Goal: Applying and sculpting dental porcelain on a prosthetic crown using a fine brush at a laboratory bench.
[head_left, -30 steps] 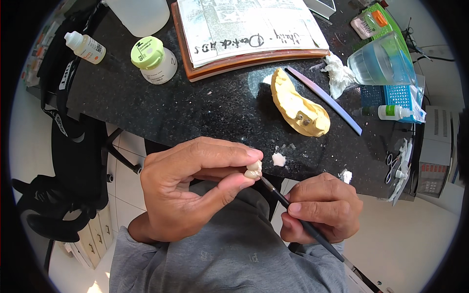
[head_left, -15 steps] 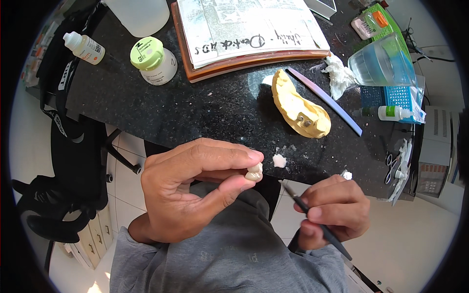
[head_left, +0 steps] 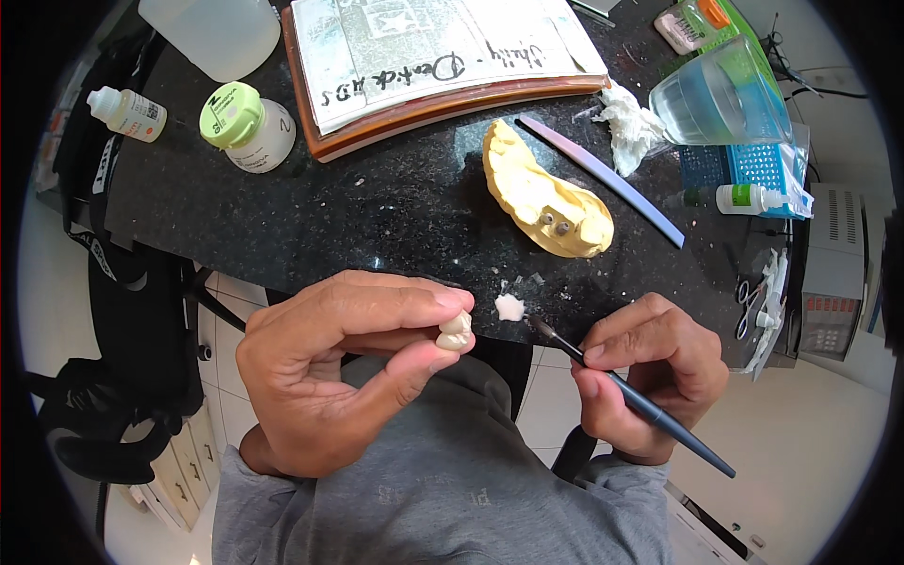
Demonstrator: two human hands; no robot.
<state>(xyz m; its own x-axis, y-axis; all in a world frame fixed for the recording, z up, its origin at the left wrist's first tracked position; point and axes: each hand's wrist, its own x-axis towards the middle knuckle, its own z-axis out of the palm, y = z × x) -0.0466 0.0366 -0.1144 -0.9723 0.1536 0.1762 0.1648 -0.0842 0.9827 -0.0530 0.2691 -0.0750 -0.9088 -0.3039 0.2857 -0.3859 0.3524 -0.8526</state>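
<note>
Between the thumb and fingertips of my left hand point(head_left: 330, 367) is a small ivory-white dental crown piece point(head_left: 454, 333), held up just off the counter's front edge. My right hand point(head_left: 654, 372) grips a slim brush point(head_left: 680, 430) with a dark handle, pinched near its ferrule. The brush tip points left and reaches close to a small white blob of paste or powder point(head_left: 509, 307) on the counter; whether they touch I cannot tell. Behind the blob lies a yellow plaster dental model point(head_left: 541, 202) with two greyish tooth stumps on it.
A lilac-blue file point(head_left: 612, 179) lies beside the model. Crumpled tissue point(head_left: 629, 127) and a clear cup of liquid point(head_left: 716, 99) stand beyond it. Far left are a green-lidded jar point(head_left: 250, 132) and a dropper bottle point(head_left: 129, 115). Scissors point(head_left: 749, 306) lie far right; a wooden-edged paper pad point(head_left: 443, 56) sits behind.
The brush has turned and its tip has come over beside the white blob. My left hand keeps its pinch on the crown piece. The whole view has shifted slightly.
</note>
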